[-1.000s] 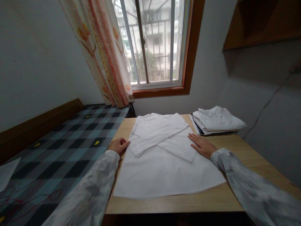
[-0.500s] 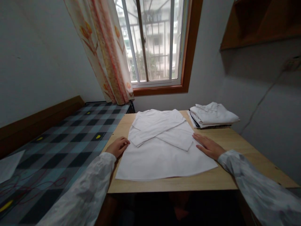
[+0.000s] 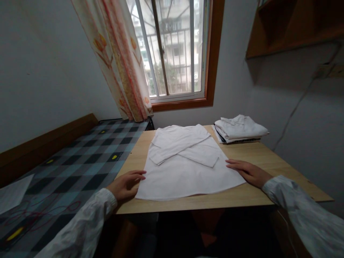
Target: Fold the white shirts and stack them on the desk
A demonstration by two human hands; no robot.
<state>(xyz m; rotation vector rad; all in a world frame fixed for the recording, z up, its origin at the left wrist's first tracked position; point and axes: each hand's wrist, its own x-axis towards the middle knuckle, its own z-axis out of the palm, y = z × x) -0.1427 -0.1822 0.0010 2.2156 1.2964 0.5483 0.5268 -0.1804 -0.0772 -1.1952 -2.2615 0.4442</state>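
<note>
A white long-sleeved shirt [image 3: 185, 181] lies flat on the wooden tabletop [image 3: 188, 205], its two sleeves crossed over the body and its wide hem towards me. At the shirt's left edge is my left hand [image 3: 126, 184], fingers stretched out with the thumb apart, fingertips at the cloth. My right hand [image 3: 249, 172] lies low over the table on the other side, open, its fingertips touching or just beside the shirt's right edge. Neither hand grips the fabric.
A stack of folded clothes [image 3: 240, 129], white on top with dark layers below, sits at the back right. Left of the table is a bed with a checked cover [image 3: 88, 161], bearing a paper sheet [image 3: 16, 193] and thin red cords [image 3: 40, 215]. A curtain [image 3: 120, 64] hangs beside the window.
Both hands have slid towards me along the shirt's sides, down nearer the hem; the left has also shifted left and the right outward. The shirt keeps its shape, and the view has shifted slightly.
</note>
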